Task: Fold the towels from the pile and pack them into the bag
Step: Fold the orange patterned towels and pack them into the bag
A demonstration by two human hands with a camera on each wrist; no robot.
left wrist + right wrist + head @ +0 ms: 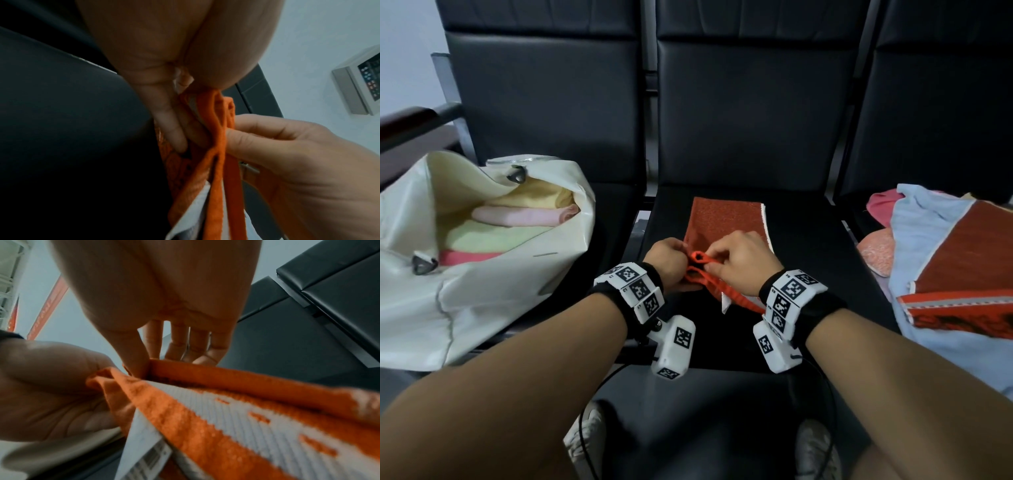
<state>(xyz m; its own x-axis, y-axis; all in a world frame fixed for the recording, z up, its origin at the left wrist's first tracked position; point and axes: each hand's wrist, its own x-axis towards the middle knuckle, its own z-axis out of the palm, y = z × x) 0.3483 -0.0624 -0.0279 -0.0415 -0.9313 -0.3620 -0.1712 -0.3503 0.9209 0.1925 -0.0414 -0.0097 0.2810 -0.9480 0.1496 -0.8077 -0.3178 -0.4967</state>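
Note:
An orange towel (pixel 722 219) with a white border lies on the middle black seat, its near edge lifted and bunched. My left hand (pixel 669 258) pinches the near hem of the orange towel (pixel 216 146) at its corner. My right hand (pixel 743 260) pinches the same hem of the orange towel (pixel 226 402) just to the right, thumb against the orange band. A white label hangs from the edge. The cream bag (pixel 421 291) stands open on the left seat with several folded towels inside. The pile of towels (pixel 955 260) lies on the right seat.
Black seat backs (pixel 753 113) rise behind the seats. A metal armrest (pixel 417 120) stands left of the bag. My shoes (pixel 816 448) and cables are below the seat's front edge.

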